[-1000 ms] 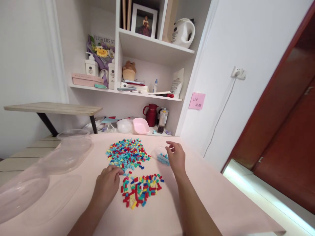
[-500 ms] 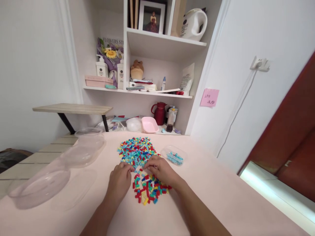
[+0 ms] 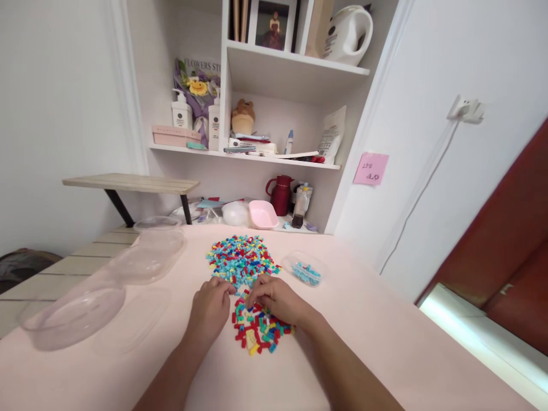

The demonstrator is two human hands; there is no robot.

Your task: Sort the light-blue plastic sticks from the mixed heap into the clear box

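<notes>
A large pile of small multicoloured toy bricks [image 3: 242, 257] lies on the pink tabletop, and a smaller, looser pile of bricks [image 3: 261, 331] lies closer to me. My left hand [image 3: 212, 305] rests at the left, between the two piles, its fingers curled and thumb against the forefinger; whatever they hold is too small to make out. My right hand [image 3: 278, 299] reaches over the upper part of the near pile with its fingers bent down among the bricks. Its fingertips are close together, and anything between them is hidden. Light blue bricks [image 3: 307, 274] sit inside a clear plastic container [image 3: 292, 261] right of the large pile.
Several clear plastic containers [image 3: 77, 314] and a clear lid [image 3: 137, 319] stand along the table's left side. A pink tray [image 3: 263, 214], a red jug [image 3: 281, 196] and a bottle of dark liquid [image 3: 300, 208] are at the back below the shelves [image 3: 244, 157].
My right hand has moved a little toward me, its fingertips going from the gap between the piles onto the near pile. My left hand has stayed nearly still. The view has shifted slightly.
</notes>
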